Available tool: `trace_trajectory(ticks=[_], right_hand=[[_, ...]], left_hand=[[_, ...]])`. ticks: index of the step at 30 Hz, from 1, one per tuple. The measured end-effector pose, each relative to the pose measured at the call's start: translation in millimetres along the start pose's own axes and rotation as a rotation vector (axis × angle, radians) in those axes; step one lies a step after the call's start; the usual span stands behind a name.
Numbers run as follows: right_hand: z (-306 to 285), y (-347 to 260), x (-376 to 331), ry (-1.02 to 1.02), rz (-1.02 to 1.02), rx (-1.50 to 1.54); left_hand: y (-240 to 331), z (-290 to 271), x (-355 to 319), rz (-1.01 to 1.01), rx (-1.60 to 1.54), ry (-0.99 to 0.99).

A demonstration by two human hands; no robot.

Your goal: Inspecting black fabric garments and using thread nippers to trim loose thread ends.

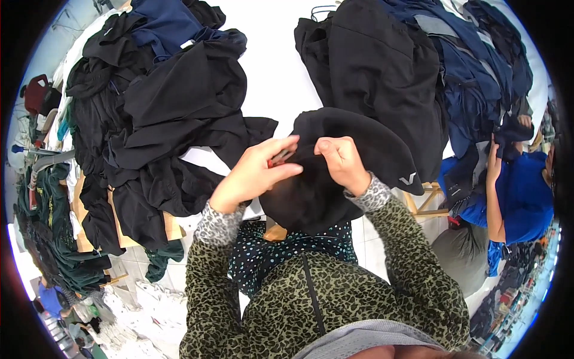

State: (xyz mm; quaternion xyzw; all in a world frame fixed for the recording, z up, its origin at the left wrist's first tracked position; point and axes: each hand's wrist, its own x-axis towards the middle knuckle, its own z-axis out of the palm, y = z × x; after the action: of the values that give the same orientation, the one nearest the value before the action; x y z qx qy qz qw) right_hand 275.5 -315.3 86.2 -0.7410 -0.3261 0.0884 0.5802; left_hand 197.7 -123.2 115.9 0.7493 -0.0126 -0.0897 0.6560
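Note:
A black garment (373,140) with a small white mark near its right edge lies gathered over the table's near edge and my lap. My right hand (345,164) is closed in a pinch on its dark cloth, thumb and forefinger together. To the left, my left hand (251,173) curls around small thread snips (283,157), of which some metal and a bit of red show between thumb and fingers. A narrow gap separates the two hands. The cloth inside the right fist is mostly hidden.
Piled black garments (185,90) cover the table's left side, with navy cloth (164,27) behind. More black clothing (376,60) and navy clothing (466,78) lie at the right. A co-worker in blue (520,200) handles dark cloth at the far right. White cloth (143,317) is heaped lower left.

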Motion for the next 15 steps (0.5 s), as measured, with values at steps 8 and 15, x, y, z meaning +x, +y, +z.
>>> trace_trajectory(ticks=[8,15], right_hand=[[-13,-47,12,-0.45,-0.155,0.169],[-84,-68,30,-0.949,0.373,-0.146]], left_hand=[[36,10,-40,-0.166,-0.325,-0.051],[34,-38,-76,-0.06,-0.298,0.158]])
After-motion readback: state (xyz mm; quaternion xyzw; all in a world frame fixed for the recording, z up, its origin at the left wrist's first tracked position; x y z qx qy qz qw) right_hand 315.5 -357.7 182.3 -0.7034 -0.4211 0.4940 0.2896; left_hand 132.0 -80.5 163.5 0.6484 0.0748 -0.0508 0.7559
